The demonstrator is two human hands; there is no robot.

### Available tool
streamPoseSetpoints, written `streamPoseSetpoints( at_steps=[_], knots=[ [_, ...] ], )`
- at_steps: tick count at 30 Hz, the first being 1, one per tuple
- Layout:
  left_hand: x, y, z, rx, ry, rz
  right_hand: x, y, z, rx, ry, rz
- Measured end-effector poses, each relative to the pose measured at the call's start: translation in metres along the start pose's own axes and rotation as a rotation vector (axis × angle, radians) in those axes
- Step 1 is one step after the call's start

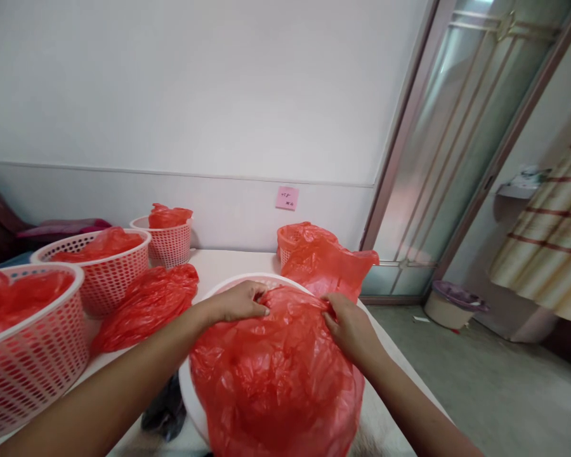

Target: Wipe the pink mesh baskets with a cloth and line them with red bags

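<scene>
A crumpled red plastic bag (pixel 276 374) spreads over a large white basket (pixel 193 397) right in front of me and hides most of it. My left hand (pixel 240 301) pinches the bag's upper edge on the left, near the basket's far rim. On the right, my right hand (pixel 345 320) grips the same edge between thumb and fingers. The bag bulges between my hands and hangs over the basket's near side. What lies beneath it is hidden.
Three white perforated baskets with red bags, the nearest one (pixel 33 355), line the left. A folded red bag (pixel 152 301) lies beside them. Behind stands a small bag-covered basket (pixel 323 254). A dark cloth (pixel 165 409) is at lower left, and a bin (pixel 452 308) stands on the floor.
</scene>
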State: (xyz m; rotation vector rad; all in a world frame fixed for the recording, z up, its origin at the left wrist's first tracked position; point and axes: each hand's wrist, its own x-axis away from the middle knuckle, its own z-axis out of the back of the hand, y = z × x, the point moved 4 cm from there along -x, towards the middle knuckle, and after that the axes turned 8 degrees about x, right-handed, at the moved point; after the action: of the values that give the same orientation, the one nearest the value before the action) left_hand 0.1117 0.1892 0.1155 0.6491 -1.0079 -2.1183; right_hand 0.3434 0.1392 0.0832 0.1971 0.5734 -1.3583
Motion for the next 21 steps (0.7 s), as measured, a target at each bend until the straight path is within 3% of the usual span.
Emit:
streamPoseSetpoints(
  at_steps=[5, 9, 12, 17, 21],
  knots=[
    [0.003, 0.001, 0.012, -0.219, 0.344, -0.043, 0.001, 0.002, -0.001, -0.005, -0.009, -0.021],
    [0.007, 0.001, 0.022, -0.326, 0.448, -0.032, 0.002, -0.001, 0.000, -0.029, -0.020, -0.043],
    [0.011, 0.000, 0.030, -0.328, 0.410, 0.010, -0.001, -0.002, 0.001, -0.057, -0.027, -0.061],
    [0.011, -0.003, 0.042, -0.183, 0.137, 0.088, -0.012, -0.001, -0.001, -0.156, -0.058, -0.083],
    [0.003, -0.010, 0.059, -0.041, 0.107, 0.156, -0.023, 0.002, -0.003, -0.297, -0.106, -0.113]
  ],
)
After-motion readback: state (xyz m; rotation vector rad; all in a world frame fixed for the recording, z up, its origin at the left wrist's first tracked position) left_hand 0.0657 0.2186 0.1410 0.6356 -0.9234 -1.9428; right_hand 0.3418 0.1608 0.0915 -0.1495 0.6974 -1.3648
